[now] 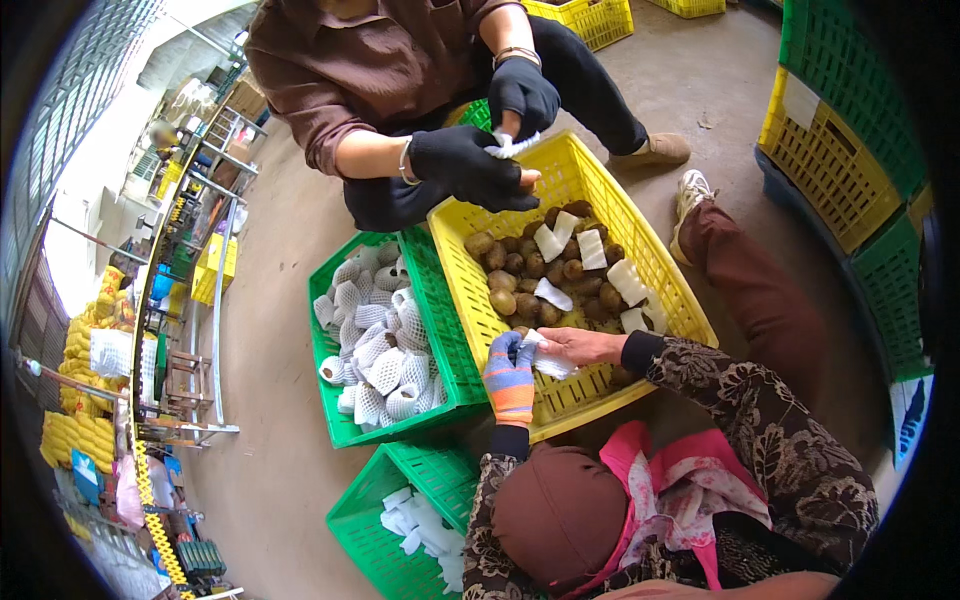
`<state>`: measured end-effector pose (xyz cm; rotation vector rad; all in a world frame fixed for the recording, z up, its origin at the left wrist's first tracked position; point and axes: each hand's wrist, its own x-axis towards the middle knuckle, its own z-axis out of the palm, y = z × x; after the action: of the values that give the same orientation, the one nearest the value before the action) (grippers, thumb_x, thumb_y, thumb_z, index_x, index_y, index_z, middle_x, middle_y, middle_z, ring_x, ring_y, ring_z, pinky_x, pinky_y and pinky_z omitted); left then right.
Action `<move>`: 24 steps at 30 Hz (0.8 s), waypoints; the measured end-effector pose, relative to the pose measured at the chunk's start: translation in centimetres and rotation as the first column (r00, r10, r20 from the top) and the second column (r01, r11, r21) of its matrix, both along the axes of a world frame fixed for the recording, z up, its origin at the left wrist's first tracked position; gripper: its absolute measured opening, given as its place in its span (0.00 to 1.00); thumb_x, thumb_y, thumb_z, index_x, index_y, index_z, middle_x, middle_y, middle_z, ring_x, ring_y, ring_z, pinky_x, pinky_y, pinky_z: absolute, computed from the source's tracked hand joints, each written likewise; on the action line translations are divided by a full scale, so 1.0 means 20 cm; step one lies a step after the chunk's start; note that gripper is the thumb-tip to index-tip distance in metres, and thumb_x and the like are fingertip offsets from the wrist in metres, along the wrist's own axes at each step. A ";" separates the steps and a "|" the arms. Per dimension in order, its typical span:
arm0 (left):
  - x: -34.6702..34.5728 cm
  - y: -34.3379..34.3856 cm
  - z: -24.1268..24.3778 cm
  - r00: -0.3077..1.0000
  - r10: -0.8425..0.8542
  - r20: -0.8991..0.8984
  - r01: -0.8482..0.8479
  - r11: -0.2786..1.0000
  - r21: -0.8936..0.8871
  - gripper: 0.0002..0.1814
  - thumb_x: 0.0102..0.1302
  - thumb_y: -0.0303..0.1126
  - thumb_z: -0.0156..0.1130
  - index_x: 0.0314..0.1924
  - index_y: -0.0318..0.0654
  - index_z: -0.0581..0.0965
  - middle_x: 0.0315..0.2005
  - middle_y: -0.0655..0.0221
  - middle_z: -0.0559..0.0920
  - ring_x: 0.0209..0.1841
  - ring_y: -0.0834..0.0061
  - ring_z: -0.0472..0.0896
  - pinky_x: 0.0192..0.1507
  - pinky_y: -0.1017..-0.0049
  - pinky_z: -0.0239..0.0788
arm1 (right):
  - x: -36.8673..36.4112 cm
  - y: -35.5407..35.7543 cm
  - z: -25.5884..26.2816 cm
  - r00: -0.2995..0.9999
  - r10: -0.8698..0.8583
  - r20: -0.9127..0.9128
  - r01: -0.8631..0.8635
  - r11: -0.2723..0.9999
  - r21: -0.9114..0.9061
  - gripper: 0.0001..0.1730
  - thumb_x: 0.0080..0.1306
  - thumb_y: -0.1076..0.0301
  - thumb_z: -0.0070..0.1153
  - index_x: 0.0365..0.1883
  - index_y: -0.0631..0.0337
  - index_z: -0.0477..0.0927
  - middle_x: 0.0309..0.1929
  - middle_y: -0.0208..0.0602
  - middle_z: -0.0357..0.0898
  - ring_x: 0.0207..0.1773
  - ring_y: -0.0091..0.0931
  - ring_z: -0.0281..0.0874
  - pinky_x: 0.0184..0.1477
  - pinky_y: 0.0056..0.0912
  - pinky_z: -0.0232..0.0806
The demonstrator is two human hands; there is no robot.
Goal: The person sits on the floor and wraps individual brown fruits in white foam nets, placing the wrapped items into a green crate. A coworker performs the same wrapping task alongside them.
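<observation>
Over the near end of a yellow plastic crate (649, 229), my left hand (511, 375) in a striped grey and orange glove grips one end of a white foam net sleeve (555, 365). My bare right hand (581, 346) holds the same sleeve from the other side. A brown spot shows by the gloved fingertips; whether a fruit is in the hand is unclear. Brown kiwifruit (534, 264) lie in the crate below, with several flat foam sleeves (627, 282) scattered over them. Left of it, a green crate (324, 409) holds fruit wrapped in foam nets (371, 330).
Opposite, a person in black fingerless gloves (457, 161) handles a white foam sleeve (514, 145) above the yellow crate. A tilted green crate (375, 517) with flat foam sleeves (424, 525) stands lower left. Stacked crates (832, 157) rise at right. A long conveyor (146, 315) runs along the left.
</observation>
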<state>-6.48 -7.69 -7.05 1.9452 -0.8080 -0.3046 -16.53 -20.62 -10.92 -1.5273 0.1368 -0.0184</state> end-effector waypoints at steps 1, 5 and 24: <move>0.01 0.00 -0.01 0.964 -0.049 0.263 0.049 0.999 0.007 0.10 0.56 0.29 0.68 0.38 0.37 0.78 0.32 0.64 0.79 0.34 0.68 0.78 0.40 0.70 0.70 | 0.01 0.01 -0.02 0.998 -0.045 0.053 0.048 0.997 -0.054 0.27 0.74 0.50 0.36 0.61 0.60 0.64 0.48 0.38 0.74 0.51 0.27 0.69 0.54 0.30 0.63; 0.02 0.00 0.03 0.741 -0.151 0.655 0.153 0.987 0.055 0.08 0.56 0.27 0.66 0.37 0.39 0.78 0.33 0.62 0.79 0.35 0.60 0.78 0.40 0.67 0.70 | -0.01 -0.01 -0.01 0.983 -0.151 -0.102 0.134 0.978 -0.161 0.25 0.75 0.47 0.34 0.53 0.61 0.68 0.44 0.44 0.75 0.47 0.32 0.73 0.49 0.34 0.65; 0.00 -0.05 -0.01 0.795 -0.226 -0.563 0.186 0.974 -0.128 0.15 0.62 0.25 0.59 0.50 0.37 0.71 0.35 0.70 0.81 0.28 0.80 0.82 0.21 0.84 0.69 | -0.12 -0.16 0.11 0.860 -0.467 0.204 0.510 0.801 -0.315 0.15 0.69 0.63 0.44 0.53 0.54 0.72 0.45 0.36 0.69 0.50 0.30 0.65 0.57 0.33 0.58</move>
<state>-6.53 -8.74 -7.23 1.5632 -0.6084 -0.9404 -18.93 -23.89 -8.64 -1.8142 0.4563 -0.5779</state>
